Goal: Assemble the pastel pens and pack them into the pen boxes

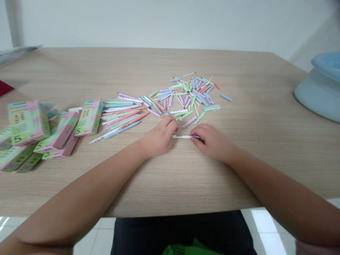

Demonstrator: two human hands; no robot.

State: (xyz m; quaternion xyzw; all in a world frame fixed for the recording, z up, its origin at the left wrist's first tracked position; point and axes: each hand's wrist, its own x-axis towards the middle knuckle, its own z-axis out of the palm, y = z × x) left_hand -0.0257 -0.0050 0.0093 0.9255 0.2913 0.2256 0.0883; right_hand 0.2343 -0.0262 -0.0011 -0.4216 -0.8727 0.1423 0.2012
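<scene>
A slim white pen (182, 136) lies level between my two hands, low over the table in front of me. My left hand (161, 137) is closed at its left end, with the fingertips partly hidden behind the hand. At the other end, my right hand (209, 141) pinches the pen between thumb and fingers, where a dark tip shows. Just beyond my hands spreads a loose pile of short coloured pen caps and barrels (192, 92) in green, purple, blue and coral, with thin white refills among them. Left of it is a row of longer pens (122, 113).
Several green and pink boxes (28, 122) marked 5 are heaped on the left, with another box (89, 117) beside the pens. A pale blue-grey rounded object (321, 88) stands at the right edge. The wooden table (186, 184) ends just before my lap.
</scene>
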